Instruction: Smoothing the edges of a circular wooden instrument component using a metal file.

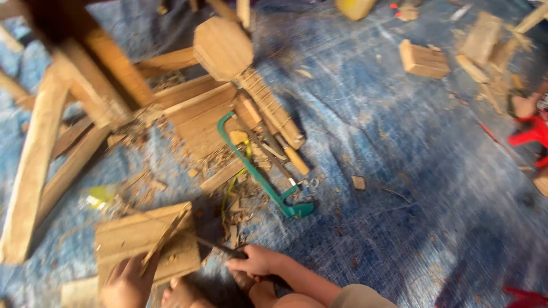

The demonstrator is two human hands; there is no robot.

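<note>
A carved wooden block (145, 239) is lying on the blue tarp (399, 171) on the floor, low at the left of the view. It is steadied by the left hand (127, 282), whose fingers are pressed flat on its near edge. A thin dark tool (214, 246) is enclosed in the right hand's (257, 262) grip, its tip set against the block's side; the blur hides its kind. Cutting or trimming appears to be in hand. For the next stroke, firm bracing is judged necessary. Beyond, a green-framed saw (257, 171) and wood offcuts (425, 60) are scattered.
</note>
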